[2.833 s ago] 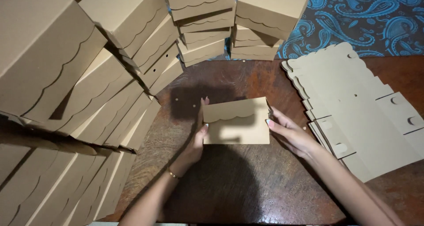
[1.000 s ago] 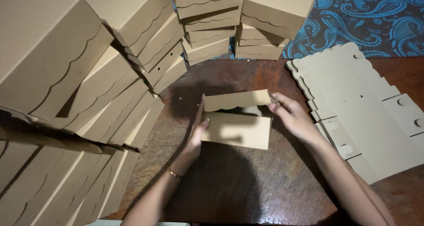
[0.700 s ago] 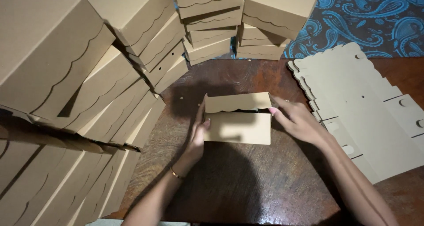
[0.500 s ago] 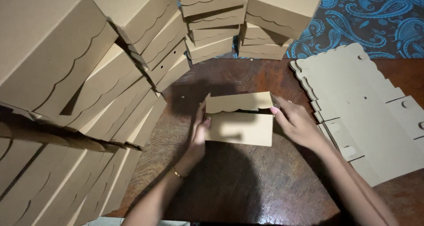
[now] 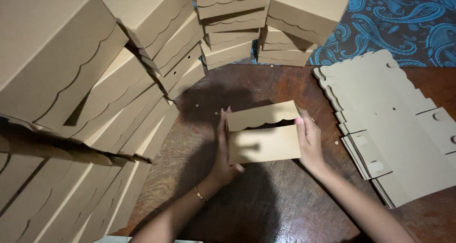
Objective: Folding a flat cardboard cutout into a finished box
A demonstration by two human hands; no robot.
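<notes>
A small brown cardboard box (image 5: 264, 144) with a scalloped lid flap stands on the dark wooden table (image 5: 280, 205). My left hand (image 5: 223, 153) grips its left side, thumb under the front corner. My right hand (image 5: 309, 141) holds its right side, fingers up at the lid's right corner. The scalloped lid is partly lowered over the box, with a dark gap showing under it.
Stacks of finished brown boxes (image 5: 80, 77) crowd the left side and lean across the back (image 5: 237, 29). A pile of flat die-cut cardboard blanks (image 5: 394, 124) lies at the right. A blue patterned cloth (image 5: 403, 20) shows at the back right.
The box was a flat-looking closed piece earlier; its scalloped lid has since come up and now sits partly lowered. Both hands stay on the box's sides.
</notes>
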